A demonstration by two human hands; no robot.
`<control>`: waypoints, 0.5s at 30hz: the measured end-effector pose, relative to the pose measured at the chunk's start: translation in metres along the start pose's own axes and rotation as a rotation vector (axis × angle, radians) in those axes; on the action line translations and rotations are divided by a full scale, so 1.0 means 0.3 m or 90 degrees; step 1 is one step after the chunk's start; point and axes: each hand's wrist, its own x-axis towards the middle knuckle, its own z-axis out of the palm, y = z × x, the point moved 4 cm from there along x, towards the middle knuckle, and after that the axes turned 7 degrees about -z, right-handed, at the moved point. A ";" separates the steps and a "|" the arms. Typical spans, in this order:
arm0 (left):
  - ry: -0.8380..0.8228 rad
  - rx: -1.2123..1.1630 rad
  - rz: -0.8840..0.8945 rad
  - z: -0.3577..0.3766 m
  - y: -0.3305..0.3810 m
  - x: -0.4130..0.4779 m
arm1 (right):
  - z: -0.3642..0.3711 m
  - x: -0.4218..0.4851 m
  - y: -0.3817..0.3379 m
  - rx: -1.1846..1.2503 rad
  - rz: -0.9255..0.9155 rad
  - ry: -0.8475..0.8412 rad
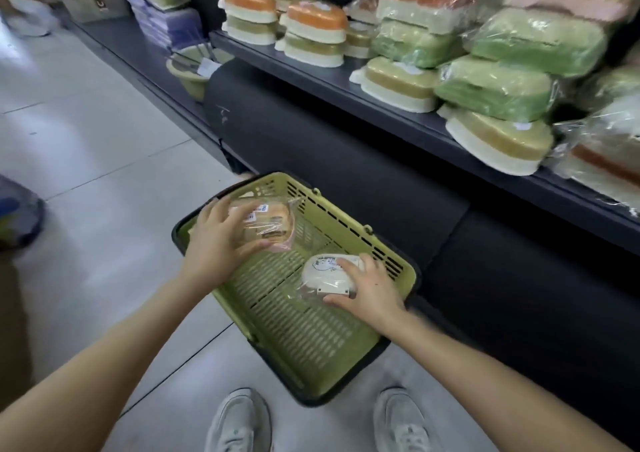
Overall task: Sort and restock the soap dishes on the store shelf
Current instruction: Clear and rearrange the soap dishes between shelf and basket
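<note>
Ok, head view only. Green basket (311, 340) sat on the floor (104, 122) in front of the shelf (311, 74), between the person's shoes (239, 424) and the shelf base.

Left hand (221, 240) gripped a film-wrapped soap dish (273, 223) at the basket's far left corner, with its fingers (227, 209) curled over the top and the thumb under the near edge. Couldn't tell whether it was lifted or resting on the basket bottom.

Right hand (367, 289) gripped a white soap dish (323, 271) by the basket's right wall, fingers over the top and thumb on the near side. That one was also in clear film with a label.

The shelf already carried orange-lidded stacks (311, 32) at the left, and green wrapped bundles (495, 88) plus loose tan-and-white dishes at the right.

Handling estimate: light, rigid plastic shells, one-hand loads. The film looked slick and loose, so pinching the wrap alone could slip or tear it. Better to span the body across its short sides, as both hands did. The lid may be loose inside the wrap, so keep each dish level. Stacks would probably tip if bumped.
</note>
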 end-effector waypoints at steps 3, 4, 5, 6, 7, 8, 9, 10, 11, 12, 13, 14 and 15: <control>-0.026 0.028 0.046 0.090 -0.077 0.031 | 0.108 0.131 -0.008 -0.024 0.002 -0.033; -0.031 0.039 0.057 0.117 -0.105 0.040 | 0.147 0.168 -0.008 -0.031 0.004 -0.047; -0.034 0.047 0.059 0.141 -0.135 0.049 | 0.187 0.202 -0.007 -0.040 0.007 -0.062; -0.032 0.055 0.058 0.163 -0.165 0.059 | 0.225 0.231 -0.005 -0.048 0.010 -0.077; -0.027 0.061 0.058 0.184 -0.196 0.069 | 0.261 0.259 -0.003 -0.055 0.010 -0.089; -0.022 0.064 0.057 0.200 -0.222 0.077 | 0.293 0.285 -0.001 -0.063 0.010 -0.098; -0.020 0.066 0.055 0.217 -0.248 0.086 | 0.322 0.310 0.001 -0.071 0.011 -0.101; -0.018 0.069 0.055 0.232 -0.269 0.093 | 0.348 0.335 0.002 -0.076 0.014 -0.100; -0.018 0.069 0.057 0.248 -0.288 0.100 | 0.372 0.358 0.004 -0.075 0.019 -0.093; -0.016 0.066 0.058 0.262 -0.304 0.106 | 0.394 0.379 0.004 -0.068 0.025 -0.086; -0.015 0.059 0.054 0.274 -0.320 0.110 | 0.417 0.399 0.003 -0.057 0.031 -0.080; -0.011 0.051 0.047 0.282 -0.333 0.114 | 0.441 0.416 0.002 -0.045 0.035 -0.079; -0.006 0.040 0.041 0.287 -0.343 0.117 | 0.466 0.428 0.002 -0.036 0.033 -0.090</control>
